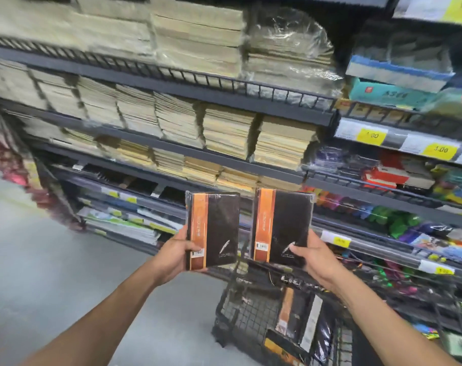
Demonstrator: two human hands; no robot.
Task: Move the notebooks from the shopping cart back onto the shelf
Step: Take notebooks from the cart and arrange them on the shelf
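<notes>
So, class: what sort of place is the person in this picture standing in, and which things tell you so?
Most likely a shop's stationery aisle. Yellow price tags line the shelf edges, stacked notebooks fill the shelves, and a wire shopping cart stands below.

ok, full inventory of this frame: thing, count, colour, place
held notebooks: 2, black with orange strip, shrink-wrapped; one in left hand, one in right
notebooks in cart: several, same black and orange; exact count unclear
shopping cart: 1, black wire, lower centre
shelf: dark grey tiers, across the frame
paper stacks: many, cream, upper tiers
price tags: several, yellow, shelf edges at right
left hand: gripping a notebook
right hand: gripping a notebook
</notes>
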